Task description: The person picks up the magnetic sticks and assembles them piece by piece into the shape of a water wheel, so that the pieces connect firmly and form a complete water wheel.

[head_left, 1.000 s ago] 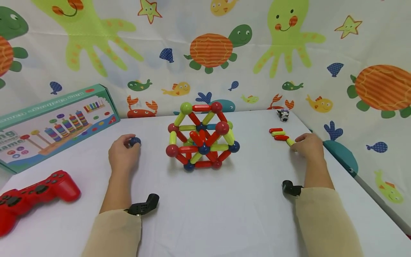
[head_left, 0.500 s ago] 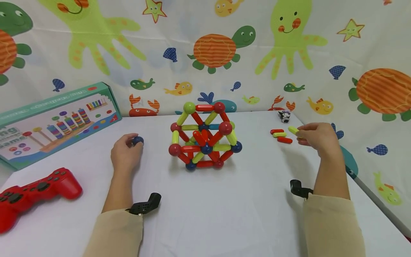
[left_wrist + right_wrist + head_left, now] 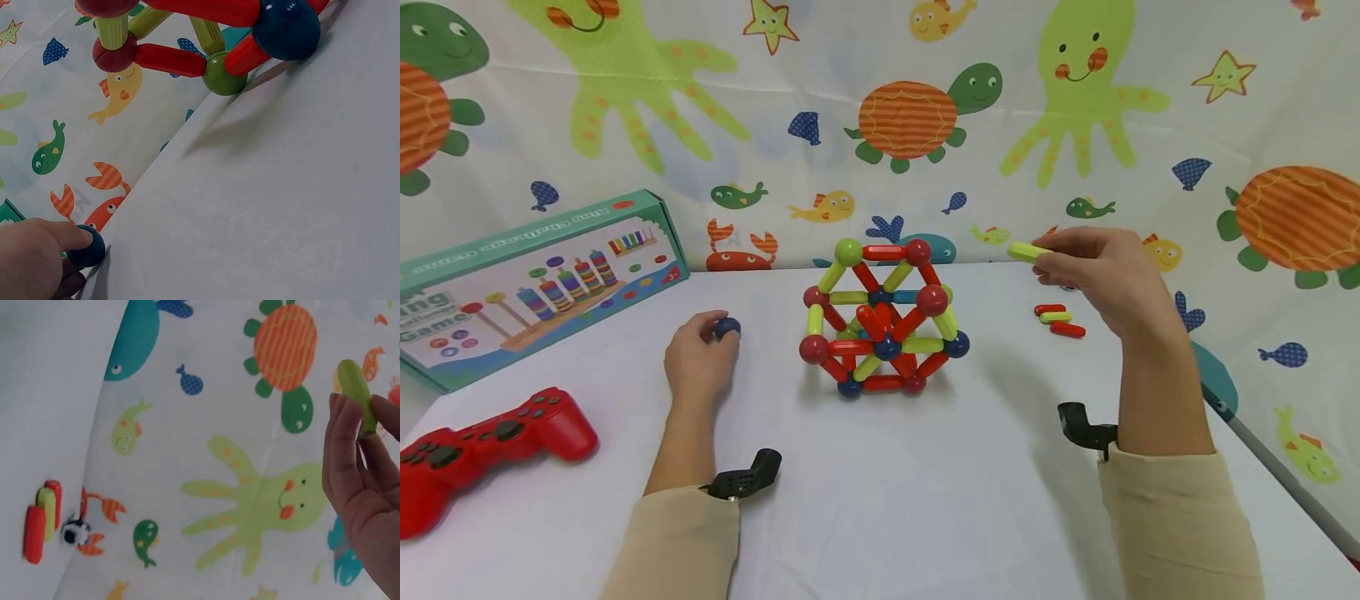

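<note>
Right hand (image 3: 1105, 279) pinches a yellow-green plastic rod (image 3: 1028, 251), raised above the white counter (image 3: 925, 483); left hand (image 3: 696, 362) pinches a dark blue ball (image 3: 727, 327). Rod pickup appears complete.

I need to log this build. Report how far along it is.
Done: a rod-and-ball structure stands complete-looking on the table. In hand: the right hand holds a green rod in its fingers, raised above the table; the left hand pinches a blue ball on the surface. Left: three loose rods lie unused to the right, two red and one green.
</note>
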The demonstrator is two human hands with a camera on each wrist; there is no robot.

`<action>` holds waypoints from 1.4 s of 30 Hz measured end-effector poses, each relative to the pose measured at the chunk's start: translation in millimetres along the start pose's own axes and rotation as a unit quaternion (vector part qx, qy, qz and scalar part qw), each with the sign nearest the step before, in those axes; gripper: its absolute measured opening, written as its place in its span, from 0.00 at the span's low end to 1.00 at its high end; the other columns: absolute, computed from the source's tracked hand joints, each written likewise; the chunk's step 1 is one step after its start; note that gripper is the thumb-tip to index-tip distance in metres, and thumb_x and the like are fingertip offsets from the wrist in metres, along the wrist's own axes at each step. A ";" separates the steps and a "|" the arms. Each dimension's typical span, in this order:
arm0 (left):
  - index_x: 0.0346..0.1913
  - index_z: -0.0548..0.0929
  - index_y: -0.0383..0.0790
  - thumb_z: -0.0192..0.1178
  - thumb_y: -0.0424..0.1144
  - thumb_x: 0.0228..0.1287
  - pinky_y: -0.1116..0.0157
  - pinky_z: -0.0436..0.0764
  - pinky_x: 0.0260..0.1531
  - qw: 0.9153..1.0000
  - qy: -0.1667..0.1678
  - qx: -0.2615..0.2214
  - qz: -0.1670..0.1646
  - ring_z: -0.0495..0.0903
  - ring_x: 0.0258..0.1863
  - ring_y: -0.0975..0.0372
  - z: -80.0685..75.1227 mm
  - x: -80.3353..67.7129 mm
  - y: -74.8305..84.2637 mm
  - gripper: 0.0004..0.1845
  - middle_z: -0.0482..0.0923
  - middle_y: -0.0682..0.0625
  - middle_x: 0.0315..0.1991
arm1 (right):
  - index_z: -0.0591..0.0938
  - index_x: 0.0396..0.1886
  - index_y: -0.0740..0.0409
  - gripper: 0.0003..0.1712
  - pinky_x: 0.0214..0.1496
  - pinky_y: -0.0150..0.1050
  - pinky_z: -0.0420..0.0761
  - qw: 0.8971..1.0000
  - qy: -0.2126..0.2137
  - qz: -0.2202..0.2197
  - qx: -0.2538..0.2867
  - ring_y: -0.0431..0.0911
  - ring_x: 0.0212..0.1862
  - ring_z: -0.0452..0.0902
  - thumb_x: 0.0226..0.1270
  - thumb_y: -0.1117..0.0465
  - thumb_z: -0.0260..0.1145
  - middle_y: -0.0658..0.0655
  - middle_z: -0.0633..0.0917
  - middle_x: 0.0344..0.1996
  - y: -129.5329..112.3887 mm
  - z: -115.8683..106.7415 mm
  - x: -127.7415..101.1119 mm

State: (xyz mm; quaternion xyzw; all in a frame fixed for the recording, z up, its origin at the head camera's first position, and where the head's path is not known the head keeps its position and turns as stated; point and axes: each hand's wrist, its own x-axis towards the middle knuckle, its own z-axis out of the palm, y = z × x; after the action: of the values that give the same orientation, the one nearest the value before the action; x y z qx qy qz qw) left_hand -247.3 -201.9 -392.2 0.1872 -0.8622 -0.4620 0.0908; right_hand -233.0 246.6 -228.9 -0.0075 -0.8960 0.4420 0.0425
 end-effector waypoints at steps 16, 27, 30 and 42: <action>0.73 0.74 0.45 0.56 0.43 0.77 0.39 0.61 0.73 1.000 0.006 0.013 0.016 0.67 0.73 0.43 3.0 -1.2 -2.9 0.25 0.74 0.38 0.71 | 0.90 0.51 0.54 0.12 0.49 0.38 0.87 0.963 -0.172 -0.204 -0.020 0.47 0.41 0.88 0.69 0.62 0.71 0.54 0.90 0.43 -83.0 78.2 -3.7; 0.72 0.75 0.44 0.56 0.43 0.77 0.38 0.61 0.72 0.999 0.004 0.020 0.034 0.68 0.72 0.42 4.6 -3.1 -2.3 0.25 0.75 0.37 0.69 | 0.90 0.49 0.52 0.10 0.47 0.36 0.84 0.920 -0.243 -0.263 -0.161 0.44 0.45 0.81 0.71 0.63 0.69 0.49 0.89 0.41 -112.4 132.5 1.1; 0.72 0.75 0.43 0.56 0.43 0.77 0.38 0.61 0.72 0.999 0.007 0.017 0.034 0.68 0.72 0.43 4.3 -4.1 -2.5 0.24 0.75 0.37 0.70 | 0.91 0.48 0.53 0.10 0.47 0.34 0.83 0.913 -0.257 -0.263 -0.177 0.43 0.46 0.81 0.70 0.62 0.70 0.49 0.89 0.42 -114.6 141.9 1.4; 0.72 0.75 0.44 0.56 0.43 0.77 0.38 0.61 0.73 0.999 0.005 0.012 0.032 0.68 0.73 0.43 3.7 -5.8 -2.4 0.24 0.74 0.38 0.70 | 0.90 0.49 0.54 0.11 0.51 0.33 0.85 0.903 -0.291 -0.239 -0.207 0.44 0.50 0.81 0.69 0.62 0.73 0.51 0.88 0.43 -110.9 158.0 4.6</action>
State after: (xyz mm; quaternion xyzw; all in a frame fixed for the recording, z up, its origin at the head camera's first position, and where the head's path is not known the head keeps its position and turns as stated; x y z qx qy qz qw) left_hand -242.7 -197.9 -396.1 0.1628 -0.8726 -0.4476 0.1081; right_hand -248.0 54.3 -236.4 0.3272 -0.9147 0.2056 -0.1182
